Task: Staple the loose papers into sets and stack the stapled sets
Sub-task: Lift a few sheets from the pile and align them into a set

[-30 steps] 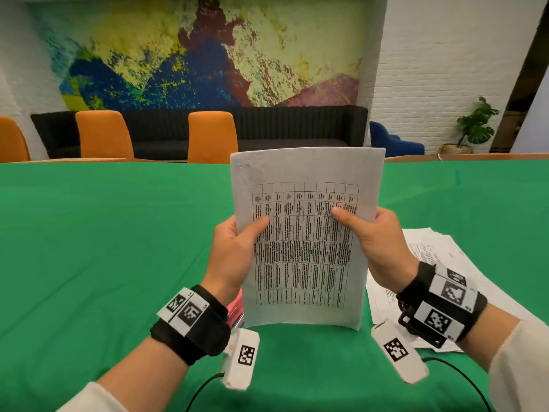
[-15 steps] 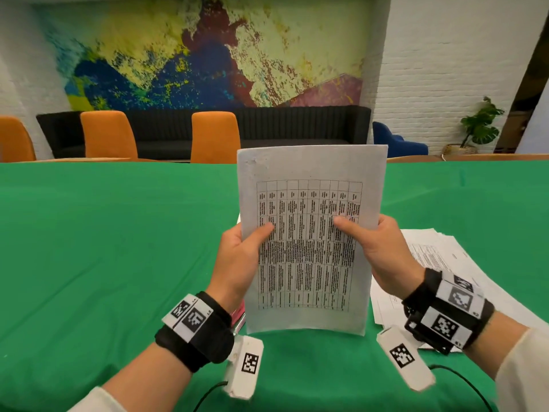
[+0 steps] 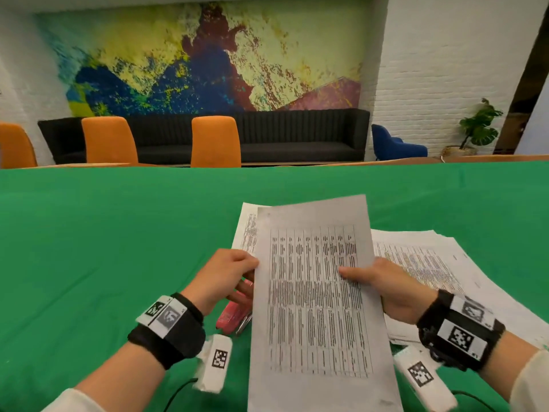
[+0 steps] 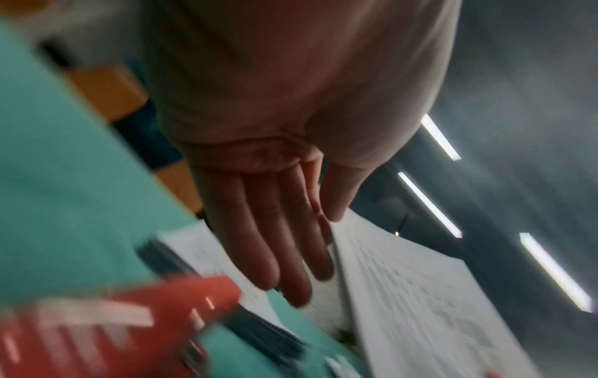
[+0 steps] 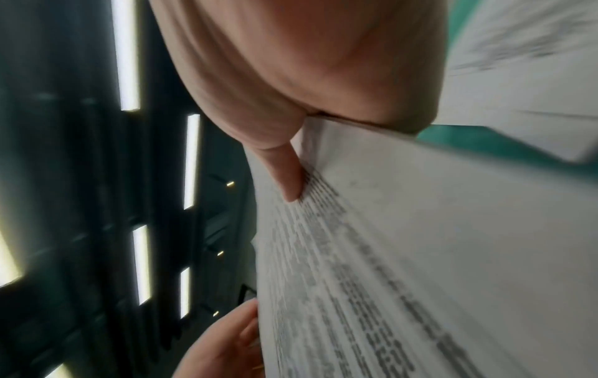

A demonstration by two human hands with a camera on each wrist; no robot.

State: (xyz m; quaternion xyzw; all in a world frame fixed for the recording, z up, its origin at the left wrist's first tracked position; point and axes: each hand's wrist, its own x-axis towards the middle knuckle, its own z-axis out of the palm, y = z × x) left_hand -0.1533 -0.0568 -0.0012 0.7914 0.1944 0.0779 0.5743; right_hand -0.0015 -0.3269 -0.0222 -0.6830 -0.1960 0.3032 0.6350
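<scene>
Since a moment ago the held set of papers (image 3: 318, 298) has tipped from upright to leaning back and low over the worktop (image 3: 104, 233), and the left hand (image 3: 221, 276) has let go of its pinch. The right hand (image 3: 386, 285) grips the set's right edge, thumb (image 5: 288, 174) lying flat across the printed table on top and the other fingers hidden beneath the sheets. The left hand is relaxed and open at the set's left edge: in the left wrist view its fingers (image 4: 275, 243) are straight and close together, pointing down along the paper; whether they actually touch the sheets cannot be told through the blur. Just below that hand, left of the held set, a red stapler (image 3: 233, 315) lies on the green worktop, partly hidden by the sheets. Behind the held set, another printed sheet (image 3: 246, 230) lies flat on the worktop, showing past its upper left corner. Right of the held set, beyond the right hand, a loose fanned pile of papers (image 3: 439, 263) rests on the worktop. Both wrists carry black bands with marker tags.
</scene>
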